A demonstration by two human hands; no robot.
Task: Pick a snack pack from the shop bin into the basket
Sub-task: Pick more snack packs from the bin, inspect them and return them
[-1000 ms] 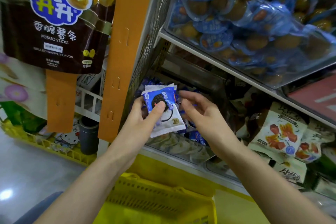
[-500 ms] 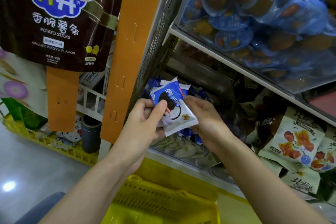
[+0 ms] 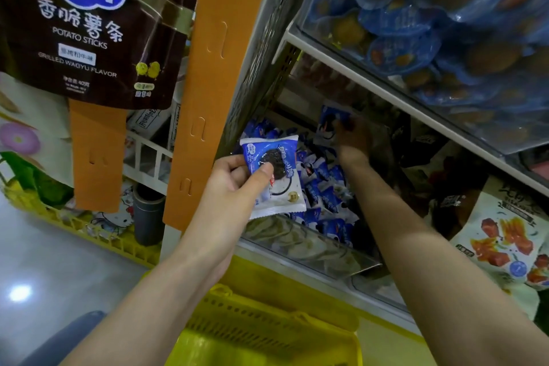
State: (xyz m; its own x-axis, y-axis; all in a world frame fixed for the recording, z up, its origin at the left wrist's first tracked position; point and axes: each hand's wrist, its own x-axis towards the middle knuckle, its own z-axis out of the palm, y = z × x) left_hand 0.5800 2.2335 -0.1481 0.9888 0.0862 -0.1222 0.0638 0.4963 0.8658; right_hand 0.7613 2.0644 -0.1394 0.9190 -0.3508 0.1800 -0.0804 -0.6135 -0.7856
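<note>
While our left hand (image 3: 237,181) pinches a snack pack (image 3: 271,175) by the bin (image 3: 312,248), right hand (image 3: 355,137) deep inside, fingers (image 3: 346,129) curled round another pack (image 3: 329,120)

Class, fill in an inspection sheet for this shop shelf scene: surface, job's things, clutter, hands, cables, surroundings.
Surface: shelf holds clear bin of blue snack packs.
Job's things: snack pack above the bin, not yet in yellow basket below.
Clutter: potato sticks bag, orange strip, red-printed pouches.
Hands: left hand grips snack pack; right hand, deep in bin, seems to grip second pack.
Cables: nothing seen.
Surroundings: grey floor, yellow crate at left.
</note>
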